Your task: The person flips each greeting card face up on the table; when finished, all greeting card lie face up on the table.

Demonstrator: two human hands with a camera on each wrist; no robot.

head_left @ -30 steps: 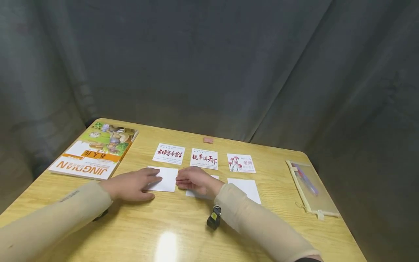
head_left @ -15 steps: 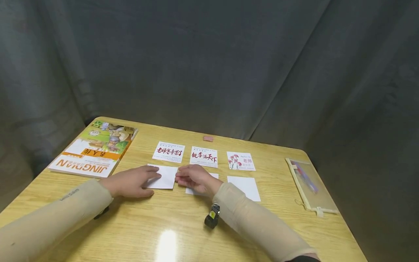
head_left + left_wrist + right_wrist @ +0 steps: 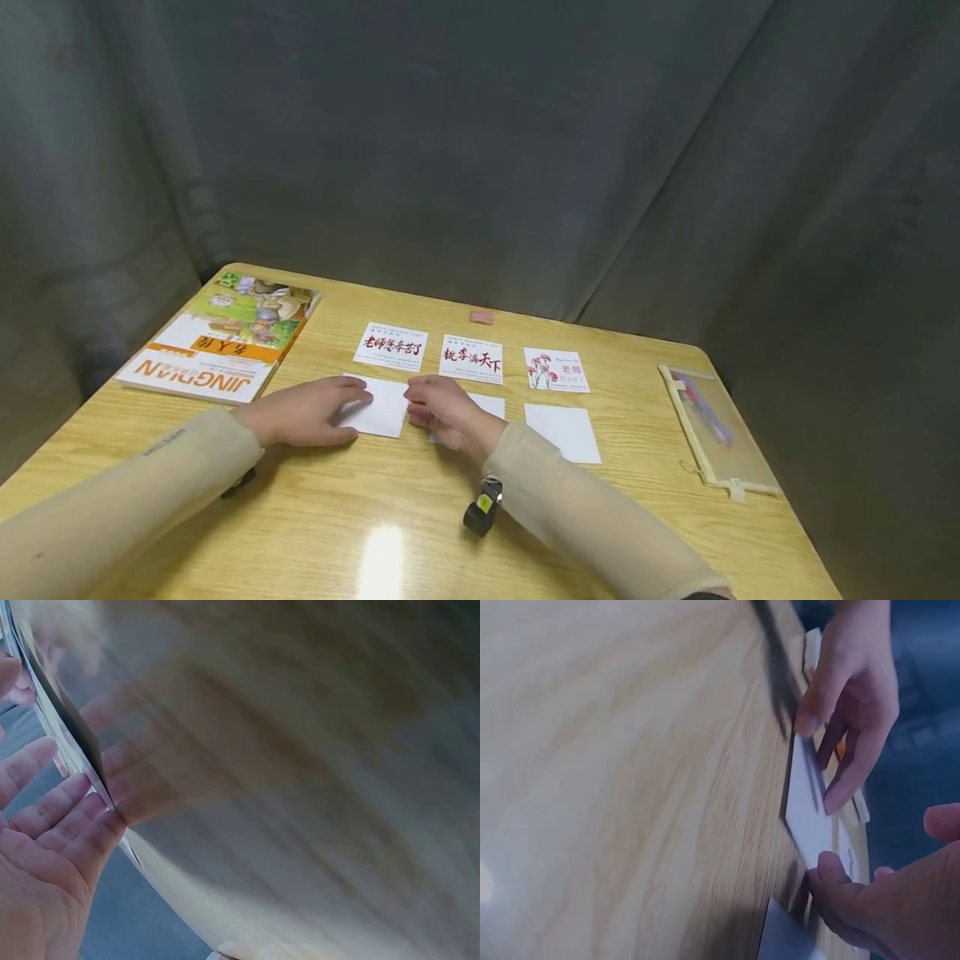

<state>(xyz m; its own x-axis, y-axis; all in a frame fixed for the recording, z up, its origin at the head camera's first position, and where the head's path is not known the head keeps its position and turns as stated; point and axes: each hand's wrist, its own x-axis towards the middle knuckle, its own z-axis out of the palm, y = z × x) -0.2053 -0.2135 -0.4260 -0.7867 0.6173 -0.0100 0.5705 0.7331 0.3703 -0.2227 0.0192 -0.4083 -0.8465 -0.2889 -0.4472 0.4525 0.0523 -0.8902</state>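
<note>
A blank white square card (image 3: pixel 386 408) lies between both hands in the head view. My left hand (image 3: pixel 303 412) is at its left side, with the thumb near the closest corner and the other fingers reaching over the card. At the opposite edge, the fingertips of my right hand (image 3: pixel 453 417) touch the card, as the right wrist view also shows. A second blank card (image 3: pixel 492 406) is partly hidden beneath the right hand. Farther right lies a third blank card (image 3: pixel 562 433).
Behind the blank cards is a row of printed cards: two with red lettering (image 3: pixel 392 346) (image 3: pixel 471 358) and one with pink flowers (image 3: pixel 557 371). A pink eraser (image 3: pixel 482 317) sits at the back, books (image 3: pixel 225 337) at left, a mesh pen pouch (image 3: pixel 720 433) at right.
Both hands stay at the same blank card, with only slight finger shifts. The head view has moved a little; the other things keep their places on the table.
</note>
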